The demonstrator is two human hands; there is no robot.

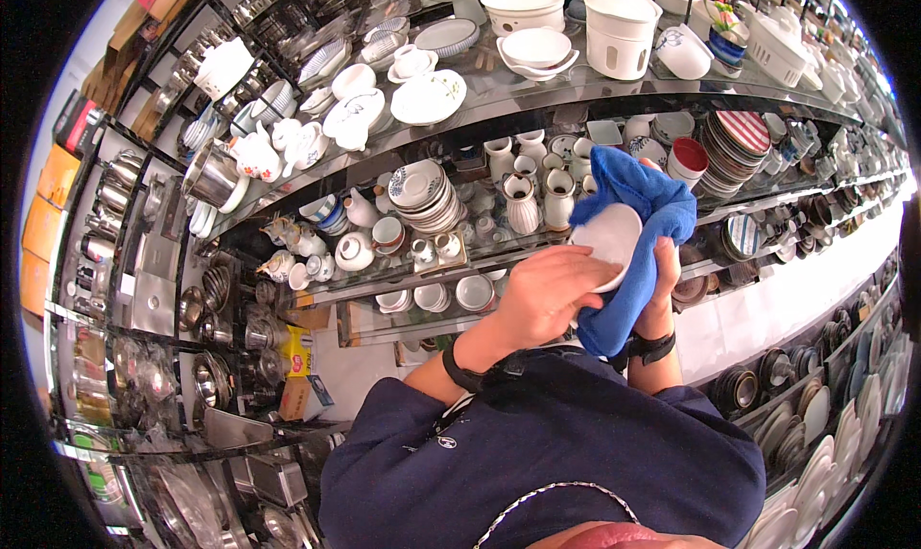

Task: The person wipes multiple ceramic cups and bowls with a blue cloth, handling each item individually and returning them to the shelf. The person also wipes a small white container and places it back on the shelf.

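A white ceramic bowl or saucer [610, 234] is tilted up in front of my chest. My left hand [550, 290] grips its near-left side, fingers spread across the white surface and thumb by the lower edge. Behind and around the far-right side of the dish is bunched a blue cloth [658, 207]. My right hand [665, 272] holds this cloth from the right and below, with a fingertip showing above it. The cloth hides most of the right fingers and part of the dish. Both wrists wear dark bands.
Ahead, a glass shelf [504, 110] carries white crockery, including a lidded pot [620, 31] and an oval plate [429, 97]. Below stand ceramic vases [522, 202], stacked saucers [424, 196] and striped plates [741, 135]. Metalware racks [155, 304] rise at left; more plates [806, 477] fill shelves at lower right.
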